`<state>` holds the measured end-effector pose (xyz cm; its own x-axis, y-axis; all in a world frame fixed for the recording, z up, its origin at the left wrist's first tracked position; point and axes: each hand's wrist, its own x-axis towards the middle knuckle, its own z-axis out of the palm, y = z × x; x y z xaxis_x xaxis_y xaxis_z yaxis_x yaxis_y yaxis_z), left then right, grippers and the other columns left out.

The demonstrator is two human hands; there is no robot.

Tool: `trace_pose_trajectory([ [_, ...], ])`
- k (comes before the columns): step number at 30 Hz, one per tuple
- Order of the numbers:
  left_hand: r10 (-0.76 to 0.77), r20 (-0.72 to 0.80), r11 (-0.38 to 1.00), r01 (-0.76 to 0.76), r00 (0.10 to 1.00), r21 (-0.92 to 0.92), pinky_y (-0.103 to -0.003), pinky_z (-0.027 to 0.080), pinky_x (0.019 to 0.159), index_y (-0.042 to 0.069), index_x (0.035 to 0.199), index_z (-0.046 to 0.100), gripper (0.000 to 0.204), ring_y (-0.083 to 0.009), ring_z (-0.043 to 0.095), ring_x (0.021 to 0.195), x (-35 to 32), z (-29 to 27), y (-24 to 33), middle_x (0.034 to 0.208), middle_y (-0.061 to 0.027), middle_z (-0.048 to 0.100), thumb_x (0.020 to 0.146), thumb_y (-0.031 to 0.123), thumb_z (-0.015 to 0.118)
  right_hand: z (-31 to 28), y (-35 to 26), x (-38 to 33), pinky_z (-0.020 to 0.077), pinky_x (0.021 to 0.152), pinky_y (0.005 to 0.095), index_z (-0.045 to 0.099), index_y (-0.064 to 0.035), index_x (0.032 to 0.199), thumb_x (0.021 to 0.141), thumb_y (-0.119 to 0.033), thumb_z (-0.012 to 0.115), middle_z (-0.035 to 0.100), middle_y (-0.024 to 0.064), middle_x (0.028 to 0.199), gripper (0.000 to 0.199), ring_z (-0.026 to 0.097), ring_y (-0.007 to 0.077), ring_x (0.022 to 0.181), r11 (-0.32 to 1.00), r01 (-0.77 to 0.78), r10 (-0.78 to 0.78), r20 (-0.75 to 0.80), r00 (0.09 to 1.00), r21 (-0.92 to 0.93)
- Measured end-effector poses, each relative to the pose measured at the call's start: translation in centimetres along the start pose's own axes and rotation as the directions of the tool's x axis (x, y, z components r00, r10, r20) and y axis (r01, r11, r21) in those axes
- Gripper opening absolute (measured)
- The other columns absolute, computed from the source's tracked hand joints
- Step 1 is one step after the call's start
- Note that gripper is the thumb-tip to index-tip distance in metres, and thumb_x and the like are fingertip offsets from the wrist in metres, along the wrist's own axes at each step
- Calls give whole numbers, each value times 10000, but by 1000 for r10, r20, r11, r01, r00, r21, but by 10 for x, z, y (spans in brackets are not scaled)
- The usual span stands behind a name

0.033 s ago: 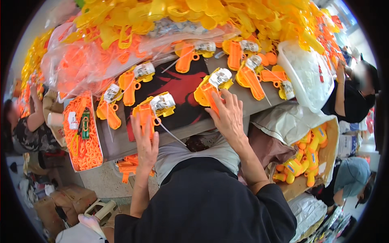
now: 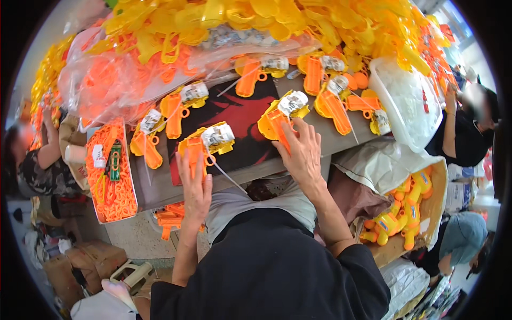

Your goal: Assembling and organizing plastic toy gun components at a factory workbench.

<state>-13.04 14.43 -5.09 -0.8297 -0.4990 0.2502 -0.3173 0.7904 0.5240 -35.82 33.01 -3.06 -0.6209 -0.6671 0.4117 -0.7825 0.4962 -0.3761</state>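
Left toy-gun half-shell (image 2: 209, 140) near bench (image 2: 160, 188) front edge, orange grip (image 2: 194, 146) pointing into left hand (image 2: 195, 188), fingers over it; right toy-gun half-shell (image 2: 283, 112) likewise, long axis slanting into right hand (image 2: 305, 148), fingers astride. Squeeze: cannot tell.

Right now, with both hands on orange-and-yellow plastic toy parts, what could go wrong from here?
The thin white strip from the orange-and-yellow plastic toy part under the left hand reaches past the near edge of the grey table, so it might snag on the light grey cloth trousers. The heaped loose yellow plastic pieces beyond the laid-out toy parts could slide down onto them.
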Motion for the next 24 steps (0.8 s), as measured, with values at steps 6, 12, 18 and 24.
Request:
trace_pose_trajectory([
  [6,121,33,990,-119,992,-71,-530,188,1240,60,1532,413,640,-492,98,1530,35,15,15,1641,-243,177,921,9,594,28,12,44,431,915,461,645,-68,1255,870,-220,752,575,138,1267,428,546,327,1108,992,-96,85,-115,990,-88],
  [12,312,2,945,-310,950,107,-520,254,1235,89,1503,445,691,-425,225,1514,128,27,-10,1574,-233,331,839,-33,588,60,24,56,415,954,479,650,-80,1234,911,-236,726,582,134,1278,367,535,338,1129,986,-131,93,-317,944,-102],
  [18,366,49,914,-369,929,170,-529,229,1239,128,1550,396,704,-391,208,1532,137,18,-31,1613,-167,318,879,-21,550,54,9,51,354,1048,475,682,-64,1162,896,-203,734,581,127,1316,304,510,335,1219,993,82,-106,-319,942,-89],
  [24,355,-405,934,-342,842,107,-444,485,1014,32,1155,694,306,-350,614,1182,210,-82,-24,1208,-146,678,881,-38,578,50,13,61,347,1062,469,705,-62,1094,883,-118,724,605,108,1280,218,525,322,1207,991,129,-131,-307,943,-27],
])
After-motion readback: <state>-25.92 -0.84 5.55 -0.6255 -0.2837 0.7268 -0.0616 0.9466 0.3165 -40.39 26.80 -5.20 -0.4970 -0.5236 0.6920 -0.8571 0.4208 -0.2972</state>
